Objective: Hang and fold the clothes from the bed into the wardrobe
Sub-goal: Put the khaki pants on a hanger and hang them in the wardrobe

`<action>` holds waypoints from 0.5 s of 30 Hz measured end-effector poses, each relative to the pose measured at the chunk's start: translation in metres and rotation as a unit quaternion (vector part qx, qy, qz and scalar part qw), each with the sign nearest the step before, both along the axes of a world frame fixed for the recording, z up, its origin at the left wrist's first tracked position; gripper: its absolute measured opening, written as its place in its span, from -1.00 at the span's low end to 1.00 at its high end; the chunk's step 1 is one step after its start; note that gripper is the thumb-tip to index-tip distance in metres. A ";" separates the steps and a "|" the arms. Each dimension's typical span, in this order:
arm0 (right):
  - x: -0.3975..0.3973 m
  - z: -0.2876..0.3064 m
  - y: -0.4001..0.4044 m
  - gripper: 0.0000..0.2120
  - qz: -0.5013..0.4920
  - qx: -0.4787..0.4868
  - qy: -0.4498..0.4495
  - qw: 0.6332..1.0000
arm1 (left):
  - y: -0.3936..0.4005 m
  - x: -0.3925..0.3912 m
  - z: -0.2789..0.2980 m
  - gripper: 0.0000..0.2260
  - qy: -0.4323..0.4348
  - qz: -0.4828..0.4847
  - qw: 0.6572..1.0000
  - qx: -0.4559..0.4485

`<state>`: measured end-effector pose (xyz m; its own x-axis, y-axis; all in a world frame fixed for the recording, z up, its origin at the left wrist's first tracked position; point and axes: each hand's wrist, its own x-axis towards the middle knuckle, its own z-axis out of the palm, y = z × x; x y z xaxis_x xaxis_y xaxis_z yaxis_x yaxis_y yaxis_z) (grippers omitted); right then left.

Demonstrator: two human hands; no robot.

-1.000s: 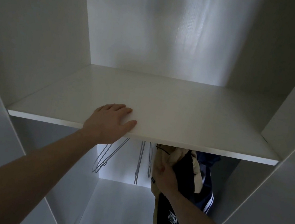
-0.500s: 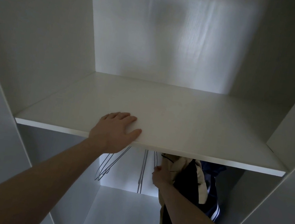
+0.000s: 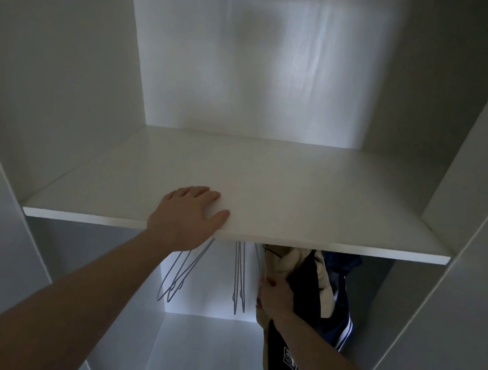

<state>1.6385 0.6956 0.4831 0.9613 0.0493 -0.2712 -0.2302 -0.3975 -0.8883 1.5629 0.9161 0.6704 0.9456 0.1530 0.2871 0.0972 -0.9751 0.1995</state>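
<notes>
Landmark: white wardrobe shelf (image 3: pixel 313 194), seen from the front and slightly above
Writing: a small white square patch (image 3: pixel 289 359) low on the dark navy garment (image 3: pixel 304 290); its print is too small to read
Right hand (image 3: pixel 275 299): below the shelf's front edge, toward its right half, forearm rising from the lower right; fingers curled and gripping the beige garment (image 3: pixel 280 263) at its left edge
Clothes: beige and dark navy garments hang together under the shelf, right of centre; a second navy piece with white stripes (image 3: pixel 344 324) hangs just behind them, further right
Hangers: thin bare wire hangers (image 3: pixel 239 278) hang below the shelf, left of the clothes; another tilted group (image 3: pixel 184 267) sits under the left hand
Left hand (image 3: pixel 190 215): palm down on the shelf's front edge, left of centre, fingers straight and close together, thumb spread to the right along the edge, forearm stretched up from the lower left
Change: the left hand stays flat at the same spot on the shelf as a second ago; the right hand has slid lower on the beige garment, away from the shelf's underside
Far: the shelf's back wall (image 3: pixel 254 60) is pale and lit
</notes>
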 end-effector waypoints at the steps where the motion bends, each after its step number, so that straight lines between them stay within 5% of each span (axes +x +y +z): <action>1: -0.008 -0.001 -0.006 -0.91 0.001 -0.010 -0.004 1.000 | 0.000 0.000 0.000 -0.43 0.003 -0.001 1.000 0.000; 15: -0.189 0.007 -0.098 -0.85 -0.102 0.070 0.053 0.991 | -0.003 -0.016 0.005 -0.44 -0.041 -0.065 0.996 -0.050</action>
<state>1.4492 0.5974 0.4905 0.9219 -0.0987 -0.3746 -0.3873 -0.2072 -0.8984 1.5465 0.9127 0.6749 0.9333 0.0616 0.3537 -0.0498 -0.9534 0.2976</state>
